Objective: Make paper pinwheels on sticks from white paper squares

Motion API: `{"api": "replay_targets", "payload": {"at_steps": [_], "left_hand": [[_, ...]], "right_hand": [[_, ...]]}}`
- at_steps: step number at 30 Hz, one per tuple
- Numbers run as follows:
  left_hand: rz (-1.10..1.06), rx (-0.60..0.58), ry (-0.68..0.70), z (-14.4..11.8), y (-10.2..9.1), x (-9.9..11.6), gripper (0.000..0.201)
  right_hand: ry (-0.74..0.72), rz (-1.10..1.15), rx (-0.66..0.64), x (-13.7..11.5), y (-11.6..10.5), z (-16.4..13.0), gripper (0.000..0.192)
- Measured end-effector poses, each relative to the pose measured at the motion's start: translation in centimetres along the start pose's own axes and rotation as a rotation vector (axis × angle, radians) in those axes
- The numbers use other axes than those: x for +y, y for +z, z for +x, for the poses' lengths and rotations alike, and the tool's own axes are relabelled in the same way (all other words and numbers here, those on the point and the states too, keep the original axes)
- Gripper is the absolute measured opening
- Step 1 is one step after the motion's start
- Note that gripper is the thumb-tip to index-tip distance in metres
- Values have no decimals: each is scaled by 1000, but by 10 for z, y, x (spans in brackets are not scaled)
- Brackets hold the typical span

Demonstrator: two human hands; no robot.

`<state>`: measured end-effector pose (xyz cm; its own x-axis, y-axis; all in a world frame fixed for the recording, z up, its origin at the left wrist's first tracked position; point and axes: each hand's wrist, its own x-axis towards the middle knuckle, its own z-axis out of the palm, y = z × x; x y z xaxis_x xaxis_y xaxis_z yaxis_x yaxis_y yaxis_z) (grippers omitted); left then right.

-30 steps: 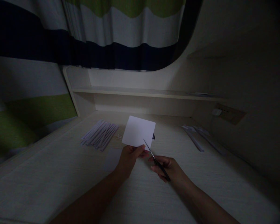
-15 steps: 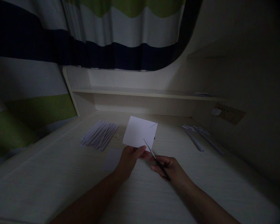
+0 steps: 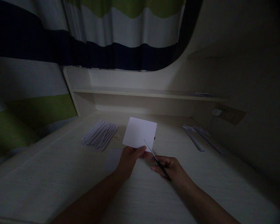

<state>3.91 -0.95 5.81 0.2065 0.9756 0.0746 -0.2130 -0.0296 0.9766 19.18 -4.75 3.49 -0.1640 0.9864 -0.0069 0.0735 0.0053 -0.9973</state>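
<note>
My left hand (image 3: 128, 159) pinches the lower edge of a small white sheet of paper (image 3: 140, 132) and holds it up over the desk. My right hand (image 3: 171, 169) grips a pair of scissors (image 3: 156, 160), whose blades point up and left and meet the paper's lower right edge. Both hands hover just above the pale wooden desk (image 3: 60, 174). The scene is dim.
A bundle of cut paper strips (image 3: 100, 134) lies at the back left of the desk. More strips (image 3: 196, 137) lie at the back right. Another flat sheet (image 3: 112, 158) lies under my left hand. A shelf (image 3: 142, 92) and a striped curtain (image 3: 107, 34) stand behind.
The paper's top right corner, lifted and creased half a second ago, lies flat again. The sheet has tilted slightly. Both hands have stayed almost in place.
</note>
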Motion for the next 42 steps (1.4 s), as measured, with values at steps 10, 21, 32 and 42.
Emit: {"api": "replay_targets", "payload": {"at_steps": [10,21,32,42], "left_hand": [[-213,122,90,3,0,3,21],[-183,137,96,3,0,1,20],[-211,132,81,2,2,4,22],[-235,132,65,1,2,4,17]], "right_hand": [[10,-16,-13,1,-2,-1,27],[32,-15,-5,3,-1,-1,32],[21,4,-16,-1,1,-3,33],[11,-42,1,-1,0,-3,31]]}}
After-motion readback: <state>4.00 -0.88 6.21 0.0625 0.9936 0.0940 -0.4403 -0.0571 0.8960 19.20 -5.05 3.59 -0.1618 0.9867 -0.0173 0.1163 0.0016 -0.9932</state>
